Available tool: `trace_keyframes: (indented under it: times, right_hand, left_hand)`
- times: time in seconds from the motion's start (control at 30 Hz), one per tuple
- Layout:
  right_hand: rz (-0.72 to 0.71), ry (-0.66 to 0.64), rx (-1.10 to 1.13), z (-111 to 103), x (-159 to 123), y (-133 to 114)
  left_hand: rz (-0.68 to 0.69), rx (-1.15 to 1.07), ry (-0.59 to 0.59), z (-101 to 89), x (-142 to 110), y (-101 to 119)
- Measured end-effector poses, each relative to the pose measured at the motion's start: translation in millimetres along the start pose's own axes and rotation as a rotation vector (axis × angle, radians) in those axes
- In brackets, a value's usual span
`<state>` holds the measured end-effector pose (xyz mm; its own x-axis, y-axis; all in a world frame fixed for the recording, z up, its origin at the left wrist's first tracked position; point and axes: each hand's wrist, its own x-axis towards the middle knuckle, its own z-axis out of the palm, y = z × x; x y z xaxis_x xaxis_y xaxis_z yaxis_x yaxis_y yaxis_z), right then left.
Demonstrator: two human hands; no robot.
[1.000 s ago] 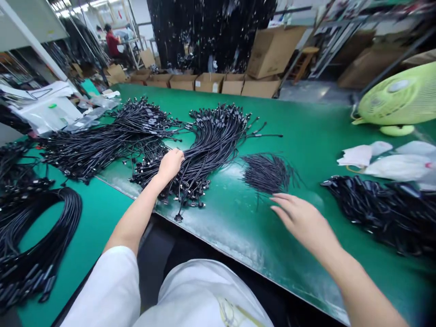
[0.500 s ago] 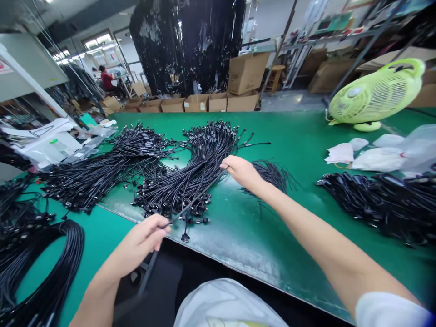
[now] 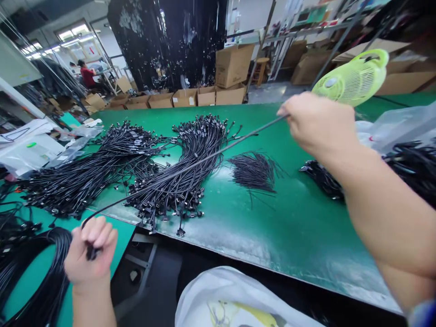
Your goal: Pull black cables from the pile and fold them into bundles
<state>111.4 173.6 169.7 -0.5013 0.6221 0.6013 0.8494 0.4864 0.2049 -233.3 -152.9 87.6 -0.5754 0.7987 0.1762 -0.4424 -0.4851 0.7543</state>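
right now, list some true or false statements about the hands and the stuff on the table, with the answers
1. The left hand and the right hand hold one black cable between them. True.
2. The black cable hangs in a deep loop. False: it runs nearly straight, with a slight bend near the left hand.
3. A small pile of thin strands lies on the green table. True.
4. The pile of thin strands sits inside a cardboard box. False: it is on the table.
5. A light green fan shows beyond the right hand. True.
6. The right hand lies flat on the table. False: it is raised and closed on the cable.
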Motion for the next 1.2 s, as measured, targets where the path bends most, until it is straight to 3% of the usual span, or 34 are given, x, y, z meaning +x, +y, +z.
trace_keyframes:
  times: [0.07, 0.13, 0.17, 0.23, 0.27, 0.33, 0.37, 0.43, 0.53, 0.6, 0.7, 0.8, 0.93, 1.0, 1.07, 1.2]
  right_hand:
    - [-0.071, -0.329, -0.005, 9.8, -30.5, -12.9]
    - [-0.298, -0.600, 0.136, 7.9, -72.6, -45.1]
    - [-0.464, -0.693, 0.258, 2.2, -92.3, -62.9]
    - [-0.665, -0.734, 0.453, -14.5, -118.1, -89.8]
    - [-0.672, -0.697, 0.501, -22.4, -122.4, -95.6]
    - [-0.550, -0.586, 0.511, -30.1, -117.1, -89.6]
    - [-0.456, -0.535, 0.485, -28.5, -111.5, -78.9]
    - [-0.305, -0.484, 0.466, -15.7, -103.6, -48.8]
    - [-0.145, -0.494, 0.565, 13.2, -113.2, -4.3]
    - [-0.073, -0.504, 0.673, 29.7, -130.6, 12.8]
    - [-0.069, -0.452, 0.738, 41.9, -157.5, 13.9]
    - [-0.215, -0.297, 0.613, 34.6, -173.6, -6.5]
    - [-0.496, -0.080, 0.467, 5.3, -173.8, -32.3]
    - [-0.445, 0.033, 0.348, -7.0, -168.9, -32.7]
    - [-0.297, 0.114, 0.203, -14.2, -165.2, -24.8]
    - [-0.057, 0.038, 0.208, -16.9, -167.5, -7.2]
  left_hand:
    - [0.054, 0.225, 0.131, 9.0, 11.8, -13.8]
    - [0.151, 0.592, 0.115, 26.5, 18.0, -41.0]
    - [0.194, 0.772, 0.038, 38.4, 17.9, -57.7]
    - [0.176, 0.970, -0.294, 64.7, 11.6, -92.0]
    - [0.096, 0.978, -0.476, 77.2, 6.4, -107.6]
    - [-0.160, 0.882, -0.708, 96.2, -4.0, -131.6]
    - [-0.290, 0.798, -0.740, 101.5, -7.6, -139.0]
    - [-0.491, 0.610, -0.683, 103.7, -8.4, -144.4]
    - [-0.653, 0.367, -0.561, 94.0, 5.4, -134.4]
    - [-0.690, 0.225, -0.461, 87.6, 18.2, -122.4]
    - [-0.574, 0.013, -0.205, 87.7, 32.0, -110.2]
    - [-0.458, -0.019, -0.110, 97.5, 37.3, -117.2]
    - [-0.552, 0.094, -0.257, 109.2, 36.4, -145.2]
    - [-0.607, 0.052, -0.259, 110.7, 35.7, -153.3]
    - [-0.641, -0.033, -0.182, 109.7, 36.6, -154.5]
    - [-0.663, -0.105, -0.027, 106.6, 40.6, -148.2]
